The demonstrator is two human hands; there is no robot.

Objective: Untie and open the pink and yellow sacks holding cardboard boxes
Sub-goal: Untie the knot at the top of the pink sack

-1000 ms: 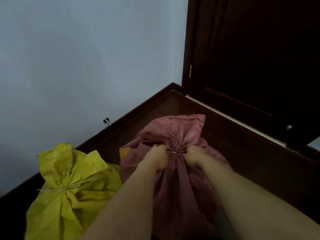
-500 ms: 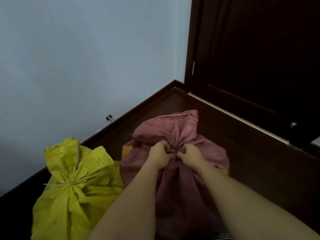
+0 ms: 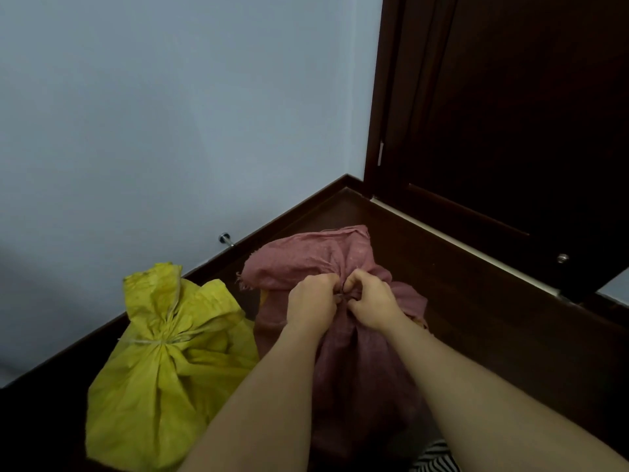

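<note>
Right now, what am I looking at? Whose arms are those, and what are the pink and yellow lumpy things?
A camera worn on a person's head took this picture, so you look down along their own two bare arms. The left hand and the right hand are pinching the gathered neck of a pink woven sack, working at its tie. The tie itself is hidden under the fingers. Beside it, on the left, sits a crinkly yellow woven sack, closed with a pale string around its neck. Both sacks stand on a dark brown floor, in a corner between a pale blue wall and a dark wooden door.
</note>
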